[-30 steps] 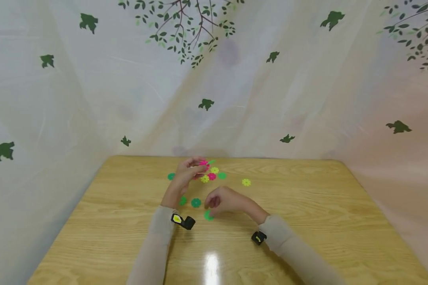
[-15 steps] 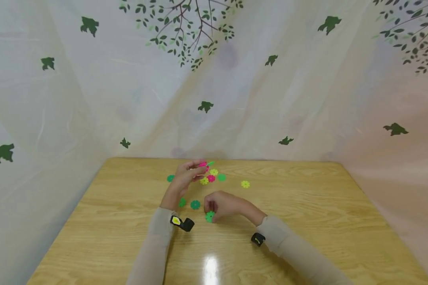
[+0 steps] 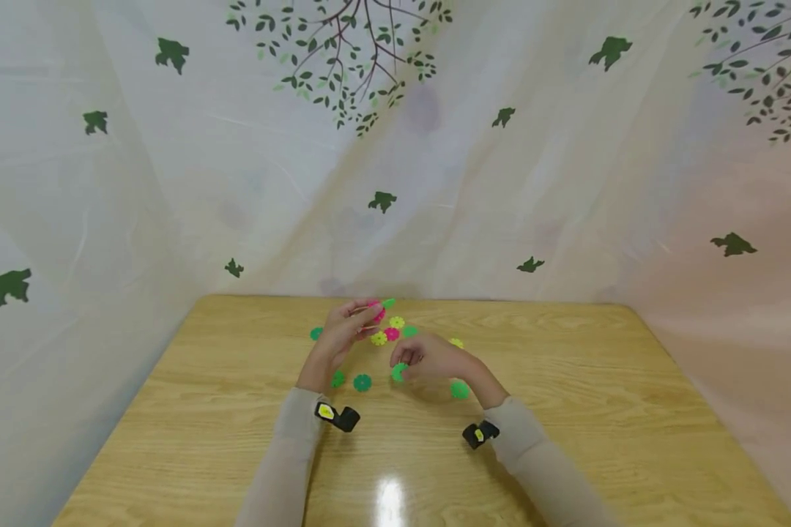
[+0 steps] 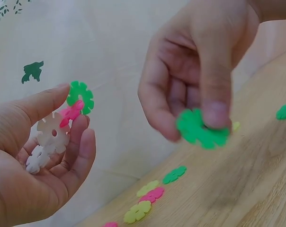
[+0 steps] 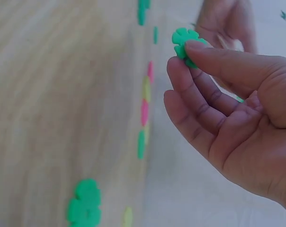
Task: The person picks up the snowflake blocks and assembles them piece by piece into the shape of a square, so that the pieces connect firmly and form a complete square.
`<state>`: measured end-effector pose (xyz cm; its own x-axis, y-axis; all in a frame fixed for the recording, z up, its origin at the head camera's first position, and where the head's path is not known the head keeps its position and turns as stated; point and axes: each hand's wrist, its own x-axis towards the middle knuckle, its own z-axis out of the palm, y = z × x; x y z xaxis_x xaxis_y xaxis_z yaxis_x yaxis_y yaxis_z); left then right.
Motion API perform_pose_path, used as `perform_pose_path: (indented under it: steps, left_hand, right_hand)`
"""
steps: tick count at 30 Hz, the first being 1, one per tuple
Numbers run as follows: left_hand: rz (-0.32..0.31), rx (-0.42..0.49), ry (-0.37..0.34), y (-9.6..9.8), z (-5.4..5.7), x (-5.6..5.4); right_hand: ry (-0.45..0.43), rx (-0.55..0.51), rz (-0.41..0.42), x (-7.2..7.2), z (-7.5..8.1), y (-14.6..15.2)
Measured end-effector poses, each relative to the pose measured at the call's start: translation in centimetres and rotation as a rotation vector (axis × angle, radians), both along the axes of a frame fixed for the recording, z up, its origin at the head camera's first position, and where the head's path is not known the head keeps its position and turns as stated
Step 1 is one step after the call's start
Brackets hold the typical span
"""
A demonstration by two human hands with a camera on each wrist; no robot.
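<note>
In the left wrist view, my left hand (image 4: 20,137) holds a small chain of joined plastic snowflake discs. A green disc (image 4: 75,90) sits at its top, linked through a pink disc (image 4: 69,114) to a white disc (image 4: 47,125), with another white disc (image 4: 36,161) below. Thumb and fingers pinch the chain near the pink piece. My right hand (image 3: 438,356) pinches a separate green snowflake disc (image 4: 192,125) between thumb and forefinger. That disc is above the table, near the left hand but apart from the chain.
On the wooden table (image 3: 567,439) lie several loose discs: a dark green one (image 3: 362,383), a green one (image 3: 459,389) below the right wrist, a pink one (image 3: 392,334) and a yellow one (image 3: 397,322). A printed cloth (image 3: 448,219) hangs behind the table.
My right hand has taken hold of a green snowflake disc on the table and lifted it up and away. Another green disc shows below the right wrist. The left hand stays nearly still.
</note>
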<state>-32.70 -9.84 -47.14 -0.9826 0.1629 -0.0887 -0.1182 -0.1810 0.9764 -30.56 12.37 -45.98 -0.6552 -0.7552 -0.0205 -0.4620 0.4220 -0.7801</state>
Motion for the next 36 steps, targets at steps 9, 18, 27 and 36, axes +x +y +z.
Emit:
perform_pose_path:
  steps: [9,18,27,36]
  left_hand:
    - [-0.002,0.033,-0.018,0.1,-0.3,-0.1]
    - [-0.031,-0.010,-0.012,0.4,-0.4,-0.4]
    - [-0.075,-0.054,0.026,0.5,-0.4,0.1]
    - [-0.110,-0.094,0.048,0.7,-0.1,0.3]
  right_hand:
    - [0.002,-0.155,-0.234,-1.2,1.3,2.0]
    - [0.025,-0.314,-0.434,-1.1,2.1,2.1]
    - [0.034,-0.475,-0.538,-1.5,1.1,1.7]
    - [0.077,-0.528,-0.610,-1.4,0.8,0.8]
